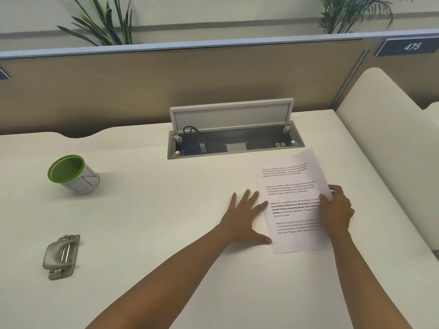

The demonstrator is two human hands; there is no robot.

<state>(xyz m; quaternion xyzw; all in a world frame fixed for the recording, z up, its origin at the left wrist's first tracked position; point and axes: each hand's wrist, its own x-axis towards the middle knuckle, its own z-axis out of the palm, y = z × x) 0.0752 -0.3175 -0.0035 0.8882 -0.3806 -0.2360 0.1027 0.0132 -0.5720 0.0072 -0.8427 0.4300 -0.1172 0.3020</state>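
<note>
First, a grey hole punch (61,256) is found lying flat on the white desk (147,219), at the near left and well apart from both hands. Further in, the left hand (247,217) is laid flat on the desk with fingers spread and straight. Its thumb and fingertips are set against the left edge of the printed sheet (291,186), and nothing is grasped by it. The right edge of the sheet is pinched by the right hand (336,210), with the thumb placed on top. The sheet lies on the right part of the desk, slightly turned, just in front of the open cable hatch (234,141). At the far left, a white cup with a green rim (73,175) is seen. The desk is closed off behind by a brown partition (142,91) marked with a number plate (408,46).
</note>
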